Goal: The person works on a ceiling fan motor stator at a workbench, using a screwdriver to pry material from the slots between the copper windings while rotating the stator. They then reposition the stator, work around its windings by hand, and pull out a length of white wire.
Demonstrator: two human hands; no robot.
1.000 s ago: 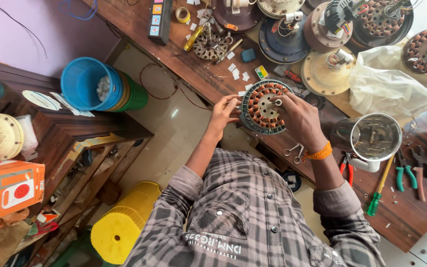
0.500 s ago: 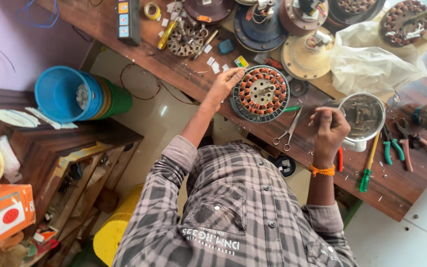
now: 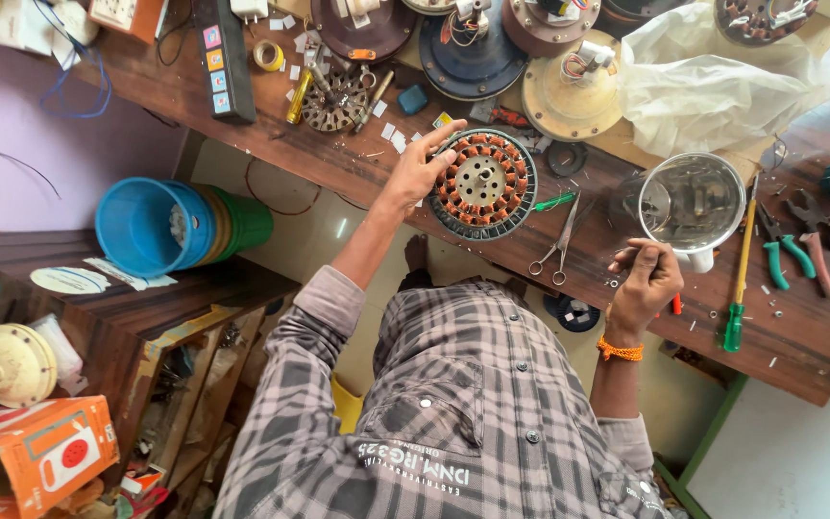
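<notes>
- Wooden tabletop (image 3: 818, 356) crosses my frame's upper right.
- Nearer, my right hand (image 3: 647, 279) has left the stator, its grip now closed on a thin tool.
- Farther, at upper centre, my left hand (image 3: 422, 168) stays spread on the copper-wound stator (image 3: 483, 184).

Head camera, steeply down over workbench (image 3: 357, 163)

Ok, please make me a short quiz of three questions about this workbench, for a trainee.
1. True or false: the left hand rests on the wound stator.
2. What lies on the bench between the stator and the right hand? A) scissors B) a hammer C) a brush
3. Fill in: the screwdriver beside the round metal cover has a ___ handle.
Key: 1 true; 2 A; 3 green.
</notes>
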